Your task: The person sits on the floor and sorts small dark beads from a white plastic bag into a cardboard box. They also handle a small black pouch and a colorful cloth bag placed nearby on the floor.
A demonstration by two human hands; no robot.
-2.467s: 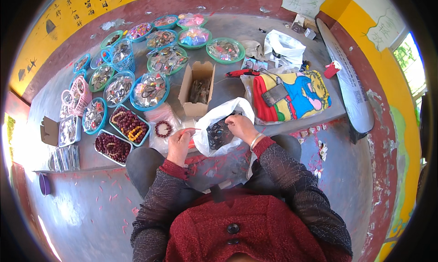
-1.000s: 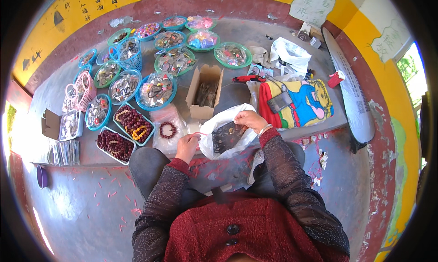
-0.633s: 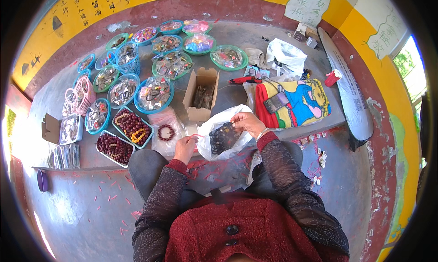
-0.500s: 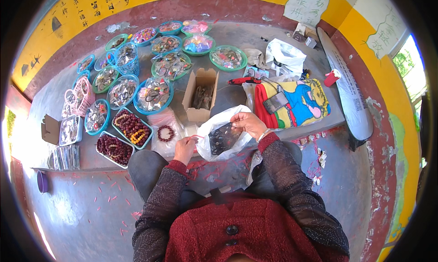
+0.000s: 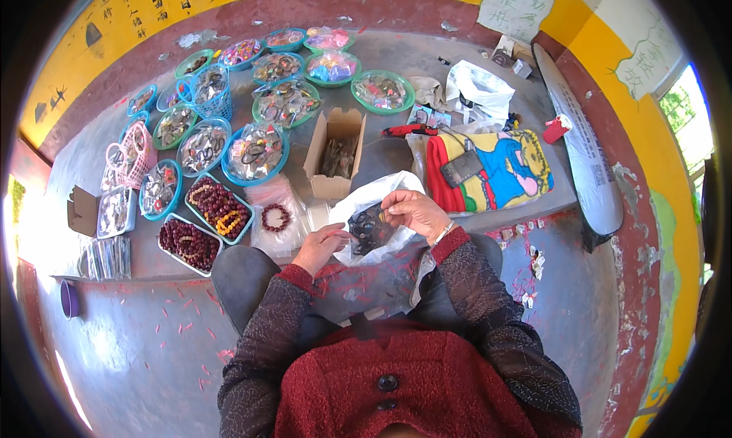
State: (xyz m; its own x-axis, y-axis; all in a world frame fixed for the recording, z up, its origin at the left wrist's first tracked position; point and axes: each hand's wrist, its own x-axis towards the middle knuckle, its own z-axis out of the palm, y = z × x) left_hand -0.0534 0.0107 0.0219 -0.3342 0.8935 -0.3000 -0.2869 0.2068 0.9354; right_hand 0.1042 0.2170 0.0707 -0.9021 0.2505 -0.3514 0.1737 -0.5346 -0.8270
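A white plastic bag lies open in front of my lap, filled with small dark pieces too small to name. My right hand reaches over its right side with fingertips pinched together; what they hold, if anything, cannot be made out. At the left rim, the fingers of my left hand are closed at something thin and pale, perhaps clear plastic. A dark red bead bracelet rests on a stack of clear plastic sleeves left of the bag. Beyond the bag stands an open cardboard box with packed dark items.
Two trays of dark red beads sit at the left. Several round baskets of small packaged goods spread behind them. A colourful folded cloth with a dark phone-like object lies at the right. A purple bucket stands on the floor.
My right hand has moved slightly left and down over the bag's contents. The left hand has shifted a little right, and the reddish strip at its fingertips no longer shows.
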